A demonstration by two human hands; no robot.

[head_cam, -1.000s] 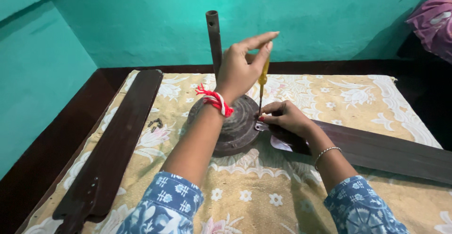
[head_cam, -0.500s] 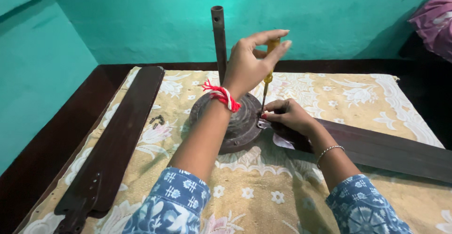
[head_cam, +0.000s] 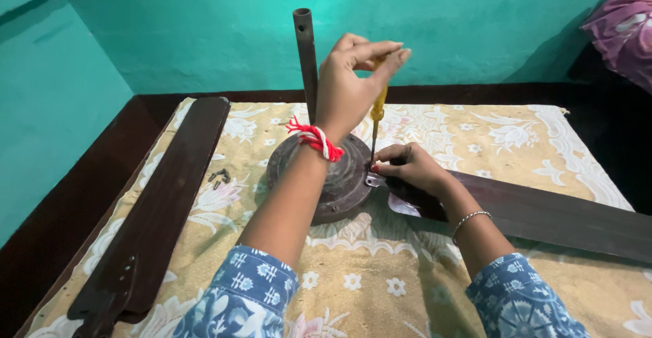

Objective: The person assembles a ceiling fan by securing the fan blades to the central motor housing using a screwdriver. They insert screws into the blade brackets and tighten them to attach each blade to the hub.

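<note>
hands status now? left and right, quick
Left hand: closed around the yellow-handled screwdriver, held upright.
Right hand: fingers pressed down on the fan blade bracket beside the motor hub, gripping nothing.

Teal painted walls all round, dark wooden bed frame, yellow floral sheet, purple cloth in the corner.

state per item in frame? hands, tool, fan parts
left hand: closed on the screwdriver handle
right hand: pressed on the blade root at the hub
screwdriver: upright, tip down at the hub edge
fan motor hub: flat on the cloth, rod upright
attached blade: lying flat, root at the hub
loose blade: flat, detached, left
screws: loose on cloth
</note>
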